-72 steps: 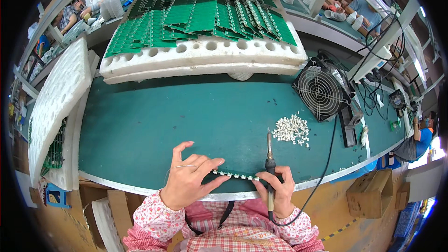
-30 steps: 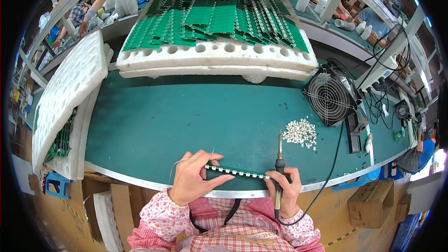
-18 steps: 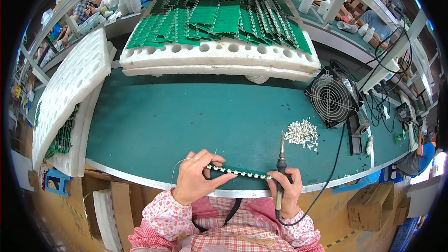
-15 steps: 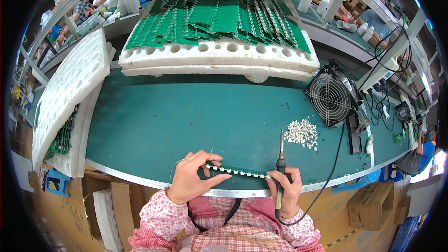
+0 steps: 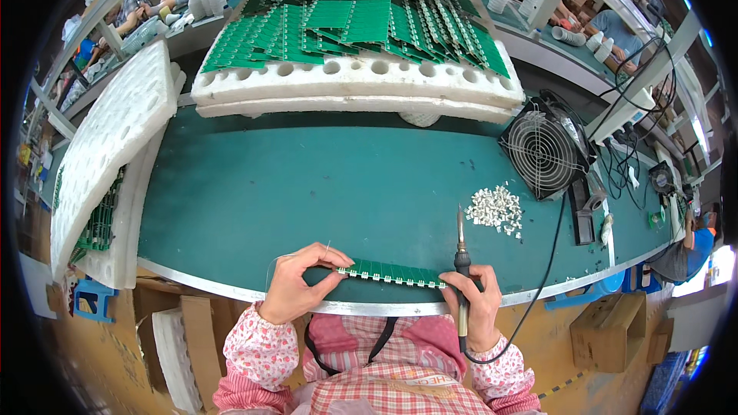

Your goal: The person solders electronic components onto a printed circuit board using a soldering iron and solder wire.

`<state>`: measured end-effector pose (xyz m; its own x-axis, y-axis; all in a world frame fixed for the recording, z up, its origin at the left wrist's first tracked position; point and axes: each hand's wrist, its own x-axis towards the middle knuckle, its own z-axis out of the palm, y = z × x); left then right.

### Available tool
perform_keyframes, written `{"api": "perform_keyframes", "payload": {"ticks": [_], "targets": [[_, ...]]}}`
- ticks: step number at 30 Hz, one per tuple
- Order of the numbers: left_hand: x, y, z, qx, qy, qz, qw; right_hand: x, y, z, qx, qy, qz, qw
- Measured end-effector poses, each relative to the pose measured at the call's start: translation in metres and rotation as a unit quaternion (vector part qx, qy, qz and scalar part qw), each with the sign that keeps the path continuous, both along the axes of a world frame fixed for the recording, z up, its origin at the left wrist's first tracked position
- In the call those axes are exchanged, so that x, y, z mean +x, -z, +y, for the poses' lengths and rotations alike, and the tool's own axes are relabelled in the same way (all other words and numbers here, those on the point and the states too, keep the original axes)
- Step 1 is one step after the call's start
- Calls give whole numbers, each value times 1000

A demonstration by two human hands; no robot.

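Find the green board (image 5: 396, 270) spanning both hands, above the near edge of the bench (image 5: 307, 184), with a row of white connectors (image 5: 388, 280) along the side nearest the body; cannot tell from this view whether touching the bench or lifted clear. Note the fingers of the left hand (image 5: 296, 284): pinched on the left end between thumb and forefinger, with a thin wire (image 5: 270, 265) looped beside the hand. Note the fingers of the right hand (image 5: 480, 303): closed around the soldering iron (image 5: 463, 263), angled tip-first away from the body, with thumb and forefinger also at the board's right end. Treat the board as probably light, thin and fairly stiff, liable to crack if bent along its length. Expect smooth faces, perhaps slightly slippery. Grip by the short ends or bare edges; avoid squeezing the connectors, likely the most fragile part. Apply a light, even pinch at both ends, well apart from the iron's metal tip, presumably hot.
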<state>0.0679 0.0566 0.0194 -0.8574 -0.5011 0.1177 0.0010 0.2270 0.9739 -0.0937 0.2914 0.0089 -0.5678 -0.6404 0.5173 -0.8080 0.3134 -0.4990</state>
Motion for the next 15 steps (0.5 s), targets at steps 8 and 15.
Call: {"api": "perform_keyframes", "payload": {"ticks": [8, 15], "targets": [[-16, 3, 14, -96, 19, 24, 995, -19, -3, 12, 13, 16, -17, 1000], [-18, 4, 19, -131, 37, 12, 991, -21, -3, 22, 17, 13, -18, 1000]]}}
